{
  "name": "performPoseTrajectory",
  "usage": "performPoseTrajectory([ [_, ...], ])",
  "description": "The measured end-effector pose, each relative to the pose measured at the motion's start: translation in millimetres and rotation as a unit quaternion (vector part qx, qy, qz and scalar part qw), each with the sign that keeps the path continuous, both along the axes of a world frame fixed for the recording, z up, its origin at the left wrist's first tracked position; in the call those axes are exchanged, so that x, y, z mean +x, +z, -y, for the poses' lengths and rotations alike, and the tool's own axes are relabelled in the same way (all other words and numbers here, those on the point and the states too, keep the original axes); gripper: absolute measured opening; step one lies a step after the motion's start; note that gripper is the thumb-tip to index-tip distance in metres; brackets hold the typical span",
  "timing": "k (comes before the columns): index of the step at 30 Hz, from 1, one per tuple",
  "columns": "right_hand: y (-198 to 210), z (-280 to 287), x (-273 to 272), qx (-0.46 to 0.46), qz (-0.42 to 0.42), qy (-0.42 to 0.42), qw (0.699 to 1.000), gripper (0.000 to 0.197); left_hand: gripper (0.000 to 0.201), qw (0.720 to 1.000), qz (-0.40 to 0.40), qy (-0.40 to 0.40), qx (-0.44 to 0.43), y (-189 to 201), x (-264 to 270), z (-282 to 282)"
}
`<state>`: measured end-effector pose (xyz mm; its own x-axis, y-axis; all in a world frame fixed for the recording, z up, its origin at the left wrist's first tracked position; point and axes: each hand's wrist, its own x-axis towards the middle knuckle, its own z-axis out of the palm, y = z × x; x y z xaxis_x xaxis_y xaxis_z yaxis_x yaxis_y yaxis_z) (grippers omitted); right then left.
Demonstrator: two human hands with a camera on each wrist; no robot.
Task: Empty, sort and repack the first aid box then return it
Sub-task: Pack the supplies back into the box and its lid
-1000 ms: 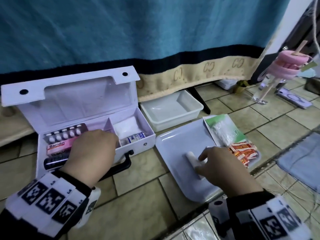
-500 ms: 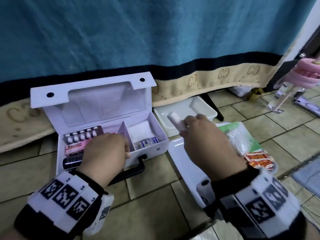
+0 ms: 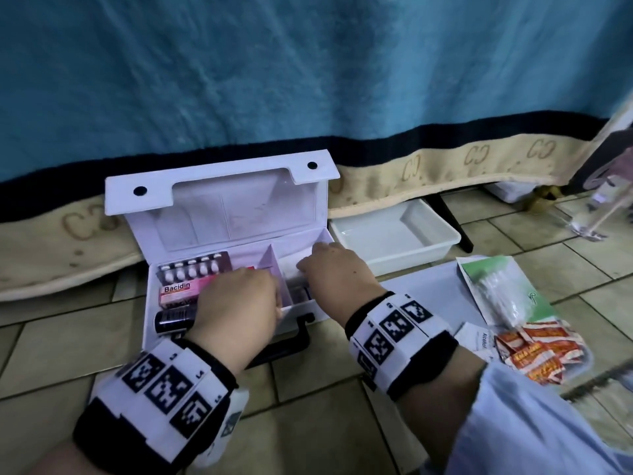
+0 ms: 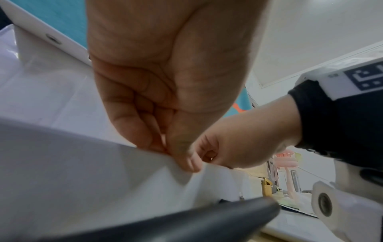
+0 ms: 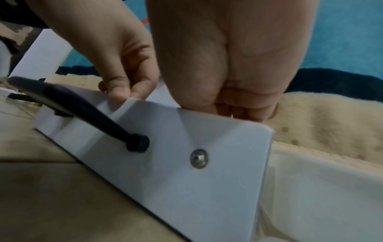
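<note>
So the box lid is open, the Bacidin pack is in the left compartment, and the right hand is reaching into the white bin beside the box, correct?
Not quite. The right hand is reaching into the right compartment of the first aid box, not the white bin, as the head view shows. The lid is open and the Bacidin pack lies in the left compartment.

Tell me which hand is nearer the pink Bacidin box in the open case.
Left. The left hand sits right beside the pink Bacidin box in the left compartment; the right hand reaches into the right compartment, past the divider.
</note>
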<state>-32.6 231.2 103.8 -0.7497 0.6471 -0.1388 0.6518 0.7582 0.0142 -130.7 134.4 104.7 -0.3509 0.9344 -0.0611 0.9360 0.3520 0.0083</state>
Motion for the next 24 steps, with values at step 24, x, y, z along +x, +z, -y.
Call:
performPoseTrajectory([
  [24, -7, 10, 168, -0.130, 0.014, -0.279, 0.951, 0.021, 0.003, 0.999, 0.040, 0.006, 0.004, -2, -4, -3],
])
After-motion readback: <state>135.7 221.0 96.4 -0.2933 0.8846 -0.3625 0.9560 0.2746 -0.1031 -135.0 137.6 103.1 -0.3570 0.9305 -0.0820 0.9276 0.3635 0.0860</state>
